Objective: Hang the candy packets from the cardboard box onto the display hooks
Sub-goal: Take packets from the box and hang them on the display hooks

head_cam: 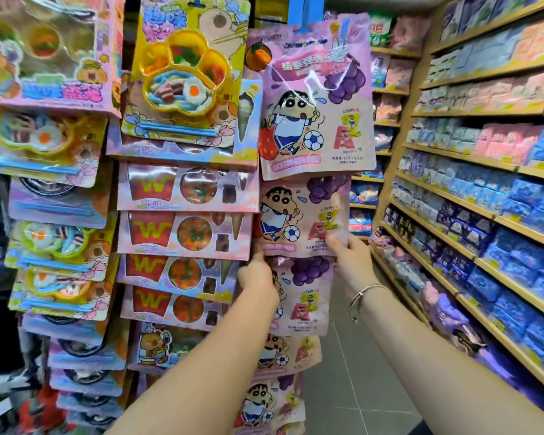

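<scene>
Shop display, left to right: at far left, blister cards of gummy candy in paw-shaped trays point(44, 136) are hung in overlapping rows. Beside them, a column of cards marked with a red "W" point(182, 230) is stacked downward. Just right of these, a vertical run of pink cartoon packets is suspended below a blue strip point(302, 11), with the top packet point(318, 98) overlapping the one beneath.

That second candy packet point(302, 215) is held at its lower edge by both hands. Its bottom-left corner is gripped by the left hand point(258, 274), with the fingers curled behind the film. Its bottom-right corner is pinched by the right hand point(352, 255), with the thumb laid on the printed face. A thin bracelet point(363, 293) is worn on the right wrist.

The packet's hang hole and any hook are hidden behind the top packet, so whether it is seated cannot be told. The packet is judged light, soft and slick, with film that would buckle if squeezed mid-panel. It is best taken by its stiffer sealed edges and steadied near the header while the hole is guided on.

No cardboard box is in view. At right, wooden shelves point(459, 157) are stocked with blue and pink packages along the aisle.
</scene>
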Action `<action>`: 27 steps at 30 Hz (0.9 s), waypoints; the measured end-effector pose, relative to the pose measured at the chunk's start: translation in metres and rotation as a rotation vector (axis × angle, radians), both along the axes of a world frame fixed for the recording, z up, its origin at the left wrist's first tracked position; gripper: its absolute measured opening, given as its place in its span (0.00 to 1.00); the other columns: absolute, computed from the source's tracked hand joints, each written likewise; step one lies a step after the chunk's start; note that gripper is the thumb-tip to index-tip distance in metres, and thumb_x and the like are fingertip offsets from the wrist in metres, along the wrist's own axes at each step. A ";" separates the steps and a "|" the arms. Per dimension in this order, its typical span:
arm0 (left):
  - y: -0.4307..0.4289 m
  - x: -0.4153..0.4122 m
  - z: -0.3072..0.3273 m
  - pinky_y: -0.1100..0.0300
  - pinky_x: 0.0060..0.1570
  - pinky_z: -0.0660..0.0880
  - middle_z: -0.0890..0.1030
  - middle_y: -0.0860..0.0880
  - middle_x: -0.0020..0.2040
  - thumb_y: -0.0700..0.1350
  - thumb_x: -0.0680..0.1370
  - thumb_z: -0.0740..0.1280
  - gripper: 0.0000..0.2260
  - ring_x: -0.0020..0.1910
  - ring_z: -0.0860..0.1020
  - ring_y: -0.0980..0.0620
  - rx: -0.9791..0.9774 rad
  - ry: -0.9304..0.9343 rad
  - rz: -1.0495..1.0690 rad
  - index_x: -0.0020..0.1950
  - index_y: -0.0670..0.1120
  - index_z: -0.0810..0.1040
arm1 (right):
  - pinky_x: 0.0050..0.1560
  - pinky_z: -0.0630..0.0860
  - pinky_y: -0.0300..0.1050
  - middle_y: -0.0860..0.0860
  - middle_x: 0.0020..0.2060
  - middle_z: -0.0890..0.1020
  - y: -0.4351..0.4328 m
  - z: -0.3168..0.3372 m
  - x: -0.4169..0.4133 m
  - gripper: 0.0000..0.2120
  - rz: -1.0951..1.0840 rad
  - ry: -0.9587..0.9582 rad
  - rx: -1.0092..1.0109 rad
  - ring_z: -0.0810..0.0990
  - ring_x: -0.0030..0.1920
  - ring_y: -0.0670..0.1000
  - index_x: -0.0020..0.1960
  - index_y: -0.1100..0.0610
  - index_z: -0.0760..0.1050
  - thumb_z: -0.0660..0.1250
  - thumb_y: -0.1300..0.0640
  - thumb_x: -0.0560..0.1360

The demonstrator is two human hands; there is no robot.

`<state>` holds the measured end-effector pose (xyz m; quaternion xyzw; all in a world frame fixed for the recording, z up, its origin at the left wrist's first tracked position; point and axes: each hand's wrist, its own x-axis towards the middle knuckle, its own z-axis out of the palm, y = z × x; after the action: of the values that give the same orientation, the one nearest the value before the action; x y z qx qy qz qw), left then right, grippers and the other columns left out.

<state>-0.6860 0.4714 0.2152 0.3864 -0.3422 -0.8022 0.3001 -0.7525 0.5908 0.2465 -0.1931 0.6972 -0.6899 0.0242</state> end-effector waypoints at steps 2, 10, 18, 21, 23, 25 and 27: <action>0.004 0.007 -0.012 0.56 0.46 0.68 0.78 0.41 0.54 0.50 0.79 0.63 0.22 0.48 0.73 0.46 -0.066 -0.087 -0.061 0.66 0.35 0.69 | 0.45 0.74 0.42 0.57 0.43 0.79 -0.006 0.000 -0.002 0.04 -0.033 -0.002 0.012 0.76 0.46 0.52 0.42 0.57 0.73 0.64 0.60 0.76; 0.013 0.029 -0.034 0.67 0.17 0.69 0.73 0.40 0.59 0.35 0.79 0.58 0.21 0.30 0.73 0.45 -0.304 -0.289 -0.379 0.71 0.44 0.60 | 0.58 0.76 0.53 0.57 0.53 0.79 -0.008 0.004 -0.017 0.16 -0.010 -0.027 0.138 0.77 0.53 0.56 0.60 0.61 0.69 0.66 0.55 0.75; 0.017 0.036 -0.053 0.53 0.64 0.66 0.83 0.39 0.44 0.39 0.80 0.60 0.18 0.58 0.73 0.45 -0.197 -0.352 -0.484 0.69 0.36 0.69 | 0.53 0.78 0.52 0.57 0.52 0.82 0.003 -0.070 0.009 0.15 0.167 -0.370 0.225 0.81 0.50 0.56 0.52 0.61 0.73 0.72 0.54 0.70; 0.014 0.041 -0.054 0.52 0.65 0.64 0.80 0.38 0.54 0.40 0.80 0.61 0.19 0.64 0.70 0.43 -0.221 -0.420 -0.489 0.69 0.34 0.68 | 0.41 0.76 0.43 0.57 0.47 0.81 0.002 -0.070 0.011 0.06 0.217 -0.278 0.271 0.80 0.44 0.54 0.47 0.59 0.74 0.69 0.61 0.73; 0.015 0.045 -0.045 0.53 0.67 0.62 0.83 0.42 0.38 0.41 0.80 0.60 0.18 0.61 0.75 0.46 -0.207 -0.400 -0.501 0.69 0.36 0.68 | 0.41 0.75 0.41 0.52 0.43 0.78 0.005 -0.060 0.002 0.11 0.200 -0.237 0.296 0.77 0.44 0.51 0.51 0.59 0.69 0.67 0.67 0.73; 0.021 0.045 -0.029 0.52 0.59 0.68 0.82 0.40 0.50 0.42 0.79 0.62 0.19 0.46 0.82 0.50 -0.185 -0.355 -0.472 0.70 0.38 0.68 | 0.39 0.72 0.41 0.51 0.42 0.75 0.008 -0.044 -0.012 0.14 0.113 -0.205 0.285 0.75 0.43 0.51 0.54 0.59 0.67 0.62 0.71 0.72; 0.034 0.048 -0.009 0.54 0.48 0.73 0.75 0.44 0.61 0.43 0.77 0.64 0.18 0.48 0.79 0.48 -0.193 -0.293 -0.459 0.66 0.41 0.70 | 0.34 0.68 0.41 0.56 0.44 0.76 0.015 -0.023 -0.027 0.14 -0.036 -0.196 0.155 0.74 0.42 0.53 0.53 0.59 0.69 0.57 0.72 0.72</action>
<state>-0.6377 0.5049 0.2064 0.3801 -0.5352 -0.7486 0.0934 -0.7793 0.6057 0.2236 -0.1096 0.7461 -0.6499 0.0946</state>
